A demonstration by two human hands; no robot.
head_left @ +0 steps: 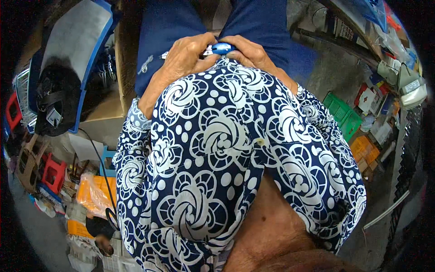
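Both of my hands meet over my lap, above dark blue trousers [170, 20]. Between them is a small, slim blue and white object [223, 48] with a glossy rounded blue end; its kind is not clear. My left hand [188, 55] wraps round the white part, and a thin pale tip sticks out past its far left side. At the blue end, my right hand [248, 51] pinches with thumb and fingers. Parts of the object are hidden under the fingers. A patterned navy and white shirt [222, 136] fills the middle of the view. A silvery mark [145, 65] shows on the left trouser leg.
To the left stand a blue-edged grey surface [84, 31] with a black bag [56, 99] on it, a cardboard panel [106, 102] and a red stool [54, 173]. Another person [100, 232] is at lower left. A green crate [342, 115] and an orange box [364, 149] lie right.
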